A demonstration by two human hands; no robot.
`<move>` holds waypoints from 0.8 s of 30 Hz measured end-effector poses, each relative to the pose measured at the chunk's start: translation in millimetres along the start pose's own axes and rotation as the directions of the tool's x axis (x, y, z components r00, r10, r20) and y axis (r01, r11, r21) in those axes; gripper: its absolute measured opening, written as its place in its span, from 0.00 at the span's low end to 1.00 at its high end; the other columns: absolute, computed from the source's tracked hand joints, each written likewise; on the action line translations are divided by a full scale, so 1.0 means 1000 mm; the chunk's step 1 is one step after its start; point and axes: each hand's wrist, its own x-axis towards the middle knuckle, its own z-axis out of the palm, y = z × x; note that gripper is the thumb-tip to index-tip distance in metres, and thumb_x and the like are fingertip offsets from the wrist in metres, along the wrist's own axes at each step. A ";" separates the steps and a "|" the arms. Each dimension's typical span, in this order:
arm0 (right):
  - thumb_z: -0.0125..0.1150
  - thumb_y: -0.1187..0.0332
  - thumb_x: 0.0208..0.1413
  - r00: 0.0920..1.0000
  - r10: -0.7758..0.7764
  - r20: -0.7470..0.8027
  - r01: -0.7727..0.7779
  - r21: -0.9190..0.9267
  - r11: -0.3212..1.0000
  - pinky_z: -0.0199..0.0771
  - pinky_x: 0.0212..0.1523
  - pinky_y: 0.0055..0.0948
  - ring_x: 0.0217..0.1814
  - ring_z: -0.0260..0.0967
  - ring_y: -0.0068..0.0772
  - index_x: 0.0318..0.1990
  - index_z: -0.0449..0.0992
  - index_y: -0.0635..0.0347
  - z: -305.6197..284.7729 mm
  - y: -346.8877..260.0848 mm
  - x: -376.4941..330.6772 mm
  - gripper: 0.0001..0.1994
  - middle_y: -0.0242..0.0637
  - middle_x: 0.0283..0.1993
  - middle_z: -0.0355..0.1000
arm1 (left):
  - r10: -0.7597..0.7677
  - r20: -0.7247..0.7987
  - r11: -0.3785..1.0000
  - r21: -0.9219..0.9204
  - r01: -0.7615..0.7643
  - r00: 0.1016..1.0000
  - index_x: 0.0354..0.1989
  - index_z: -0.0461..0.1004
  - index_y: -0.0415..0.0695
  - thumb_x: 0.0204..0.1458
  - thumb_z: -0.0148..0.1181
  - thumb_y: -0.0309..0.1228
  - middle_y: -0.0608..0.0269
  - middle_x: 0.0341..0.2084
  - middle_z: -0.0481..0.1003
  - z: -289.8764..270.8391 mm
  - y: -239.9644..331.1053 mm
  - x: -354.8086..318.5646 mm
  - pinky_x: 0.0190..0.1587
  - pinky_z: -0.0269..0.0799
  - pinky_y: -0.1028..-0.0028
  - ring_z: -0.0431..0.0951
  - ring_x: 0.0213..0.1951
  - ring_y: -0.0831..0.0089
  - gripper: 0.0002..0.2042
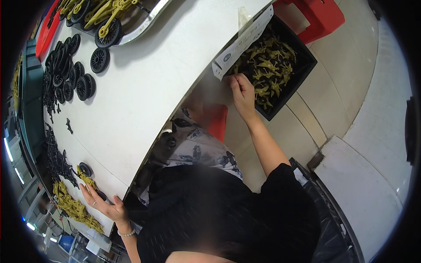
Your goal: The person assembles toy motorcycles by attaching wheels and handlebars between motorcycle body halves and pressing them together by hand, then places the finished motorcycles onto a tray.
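Note:
My left hand (104, 207) is at the near left of the white table, fingers stretched out and thumb apart. Its fingertips touch or lie beside an olive-yellow plastic part (86, 179) with a black spoked wheel (85, 169) at its far end. A second dark wheel shows partly by the fingers. Next to that hand lies a heap of olive-yellow parts (74, 206). My right hand (242, 93) is off the table's right edge, at the near left rim of a black crate (305, 70). Its fingers are curled together; what they hold, if anything, is hidden. Several olive-yellow plastic pieces (268, 65) lie in the crate.
Loose black wheels (100, 60) and small black parts (57, 158) cover the table's left side. A metal tray (151, 19) of wheeled olive parts stands at the far end. A white printed sheet (245, 41) hangs between table and crate. A red stool (322, 19) stands behind the crate.

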 end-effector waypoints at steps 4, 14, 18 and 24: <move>0.50 0.71 0.63 1.000 0.008 -0.014 -0.007 0.034 0.999 0.63 0.35 0.21 0.33 0.63 0.23 0.36 0.75 0.69 -0.008 -0.006 -0.004 0.10 0.34 0.32 0.68 | 0.010 -0.024 1.000 -0.017 -0.010 1.000 0.63 0.57 0.31 0.57 0.40 0.60 0.41 0.65 0.54 0.003 0.002 0.004 0.65 0.47 0.55 0.52 0.66 0.48 0.41; 0.57 0.78 0.54 0.877 -0.479 -0.047 0.478 0.209 0.853 0.69 0.31 0.24 0.29 0.69 0.31 0.32 0.76 0.69 -0.015 -0.155 0.004 0.03 0.40 0.29 0.72 | -0.033 -0.079 0.999 -0.030 0.030 0.996 0.60 0.60 0.29 0.50 0.52 0.58 0.39 0.62 0.56 0.002 0.004 0.003 0.64 0.48 0.52 0.55 0.64 0.43 0.41; 0.63 0.79 0.47 0.725 -0.662 0.190 0.653 0.116 0.749 0.70 0.32 0.28 0.29 0.70 0.35 0.33 0.77 0.65 0.034 -0.232 0.037 0.05 0.39 0.29 0.72 | -0.047 -0.109 0.998 -0.034 0.044 0.993 0.58 0.61 0.29 0.45 0.57 0.57 0.38 0.60 0.59 0.001 0.005 0.000 0.63 0.49 0.50 0.56 0.62 0.43 0.42; 0.62 0.74 0.49 0.523 -0.613 0.593 0.762 -0.003 0.648 0.71 0.36 0.29 0.34 0.72 0.34 0.36 0.77 0.64 0.131 -0.290 0.064 0.06 0.38 0.35 0.74 | -0.081 -0.201 0.994 -0.088 0.064 0.976 0.55 0.64 0.28 0.42 0.61 0.55 0.39 0.58 0.61 -0.002 0.003 -0.005 0.62 0.50 0.49 0.58 0.61 0.45 0.41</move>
